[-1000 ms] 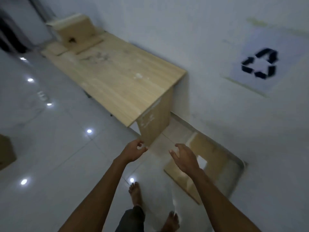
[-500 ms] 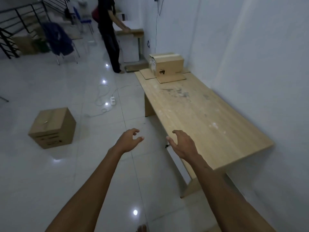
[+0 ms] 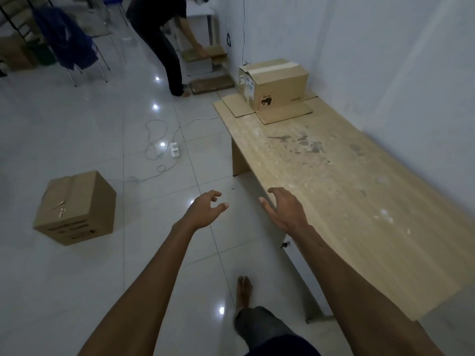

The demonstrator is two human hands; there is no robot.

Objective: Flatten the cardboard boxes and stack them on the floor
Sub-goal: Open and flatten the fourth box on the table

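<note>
A closed cardboard box [image 3: 77, 206] stands on the tiled floor at the left. A second, taped box [image 3: 276, 84] sits at the far end of the long wooden table [image 3: 347, 191], its bottom flaps spread flat on the tabletop. My left hand [image 3: 205, 210] hangs over the floor with its fingers curled apart and nothing in it. My right hand [image 3: 284, 209] hovers at the table's near edge, fingers spread, holding nothing. Both hands are well away from either box.
Another person [image 3: 164, 44] bends over flat cardboard [image 3: 205, 53] at the far wall. A white power strip [image 3: 175, 149] and its looping cable lie on the floor. A chair with a blue garment [image 3: 66, 39] stands at the back left. My bare foot [image 3: 244, 291] is on the tiles.
The view has swung from the table's end and the flattened cardboard by the wall to along the table. Both boxes have come nearer. My hands stay empty.
</note>
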